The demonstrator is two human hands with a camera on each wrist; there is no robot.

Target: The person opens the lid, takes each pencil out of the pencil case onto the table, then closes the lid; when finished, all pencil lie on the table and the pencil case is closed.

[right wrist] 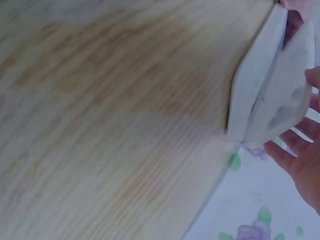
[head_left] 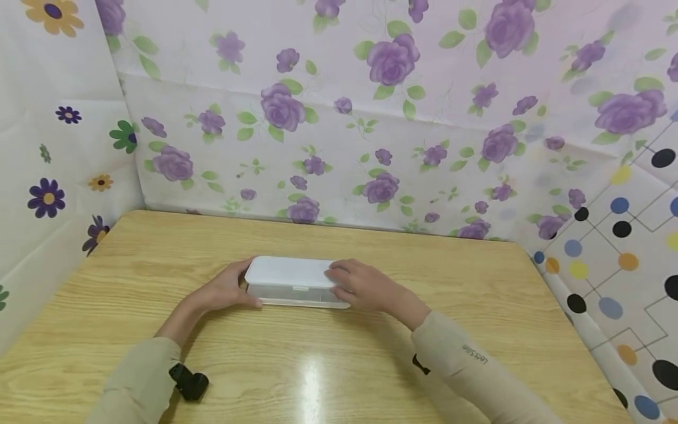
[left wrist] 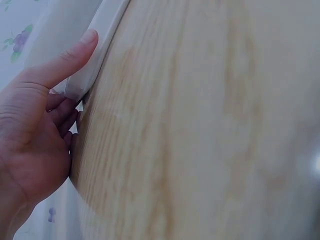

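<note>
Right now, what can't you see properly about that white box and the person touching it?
- What's inside the white box: head view, hidden by the lid and cloudy front.
- The left grip's far fingertips: head view, behind the box.
- The box's other end: left wrist view, cut off by the top edge.
- The whole right grip: right wrist view, cut off by the right edge.

Is a long, low box [head_left: 283, 293] with cloudy see-through sides, a white lid [head_left: 288, 271] on top and a pale front clasp [head_left: 301, 288]; lies lengthwise between left hand [head_left: 226, 287] and right hand [head_left: 368, 287], gripped at both ends.
</note>
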